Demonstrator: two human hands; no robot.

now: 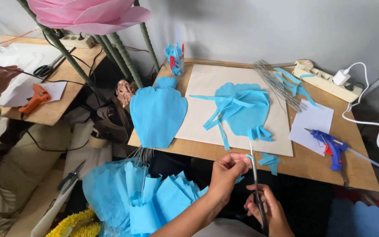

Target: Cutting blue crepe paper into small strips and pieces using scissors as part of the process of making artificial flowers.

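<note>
At the near edge of a wooden table (312, 162), the right hand (266, 208) grips scissors (255, 175) whose long axis runs nearly upright, blades pointing away, while the left hand (227, 173) pinches a small blue paper strip (241, 177) beside them.

No packages, labels, signs or screens are in view.

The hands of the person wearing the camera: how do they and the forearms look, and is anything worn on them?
Both are bare. The left hand and its forearm show no sleeve, glove, ring or watch. The right hand is also ungloved, with no ring or bracelet that shows; its forearm is cut off by the picture edge. The nails look short and unpainted.
</note>
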